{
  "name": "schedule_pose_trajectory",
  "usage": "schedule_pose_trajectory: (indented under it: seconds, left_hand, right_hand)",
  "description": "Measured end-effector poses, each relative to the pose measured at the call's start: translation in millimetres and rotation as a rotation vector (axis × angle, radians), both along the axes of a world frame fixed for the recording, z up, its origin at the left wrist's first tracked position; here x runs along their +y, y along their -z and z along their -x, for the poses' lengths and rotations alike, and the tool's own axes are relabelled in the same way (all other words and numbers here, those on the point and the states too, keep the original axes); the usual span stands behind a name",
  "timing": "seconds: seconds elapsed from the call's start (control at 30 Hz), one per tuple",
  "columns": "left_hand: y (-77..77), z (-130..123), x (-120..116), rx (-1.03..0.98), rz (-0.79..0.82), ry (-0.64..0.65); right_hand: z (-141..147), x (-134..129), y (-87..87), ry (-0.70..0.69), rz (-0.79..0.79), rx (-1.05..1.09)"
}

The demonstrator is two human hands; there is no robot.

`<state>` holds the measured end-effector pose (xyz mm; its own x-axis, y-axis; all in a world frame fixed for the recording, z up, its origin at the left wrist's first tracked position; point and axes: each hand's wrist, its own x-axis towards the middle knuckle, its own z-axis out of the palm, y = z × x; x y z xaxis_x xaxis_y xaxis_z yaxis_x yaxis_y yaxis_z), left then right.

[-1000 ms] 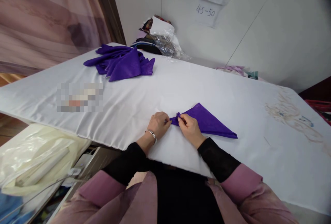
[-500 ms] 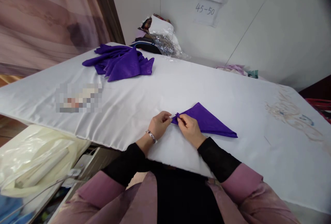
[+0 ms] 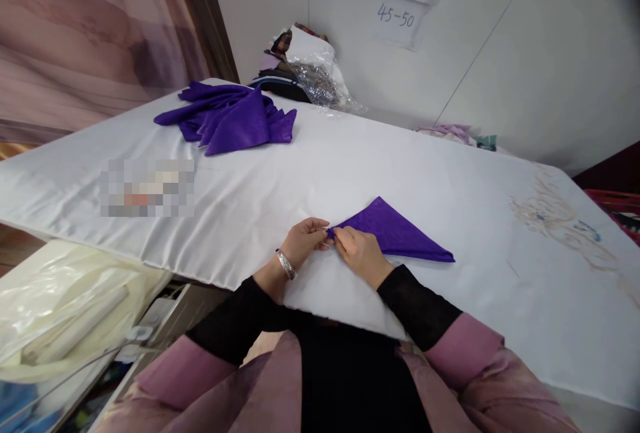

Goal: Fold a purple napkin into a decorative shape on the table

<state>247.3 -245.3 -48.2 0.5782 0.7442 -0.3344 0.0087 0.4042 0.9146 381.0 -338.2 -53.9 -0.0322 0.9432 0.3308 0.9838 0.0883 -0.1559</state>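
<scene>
A purple cloth napkin, folded to a triangle, lies on the white tablecloth in front of me. Its left corner is bunched between my fingers. My left hand, with a silver bracelet at the wrist, pinches the tip of that corner. Right beside it, my right hand is closed on the same corner, knuckles up. The fingertips of both hands nearly meet, and they partly hide the bunched cloth. The rest of the napkin lies flat to the right, its long edge toward me.
A loose heap of purple cloths lies at the table's far left. Nearer is a blurred-out object. Bagged fabrics are piled by the wall. Embroidery marks the cloth at right. A drawer and plastic bag sit lower left.
Both hands have shifted slightly left and down with the napkin's corner. My right hand has turned over the corner, and the small bunched tip that stood up between the hands shows less.
</scene>
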Motion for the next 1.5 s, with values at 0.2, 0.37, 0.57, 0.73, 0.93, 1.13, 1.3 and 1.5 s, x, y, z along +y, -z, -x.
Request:
schedule_pose_trajectory:
  seconds: [0.2,0.37,0.57,0.73,0.93,1.13,1.3,1.5]
  left_hand:
    - [-3.1,3,-5,0.015,-0.031,0.018]
    - [-0.5,-1,-4,0.105,-0.158,0.016]
    - [1.7,-4,-4,0.178,-0.262,-0.008]
    - [9.6,1,-3,0.313,-0.461,0.012]
    - [9.8,9,-3,0.583,-1.051,0.108]
    - [4.1,9,-8,0.791,-1.138,0.199]
    - [2.5,8,-9,0.842,-1.145,0.246]
    - [-0.2,7,-10,0.906,-1.138,0.271]
  right_hand:
    - [0,1,0.5,0.01,0.045,-0.02]
    - [2,1,-0.2,-0.011,0.079,-0.03]
    - [2,1,1.4,-0.012,0.092,-0.028]
    - [3,-2,0.7,-0.026,0.078,-0.005]
    - [-5,-14,-1.9,-0.097,0.04,0.233]
    - [-32,-36,-9.7,0.023,-0.059,0.485]
    - [-55,-51,-18.7,0.034,-0.072,0.345]
    - [-47,-41,-19.5,-0.18,0.273,0.048]
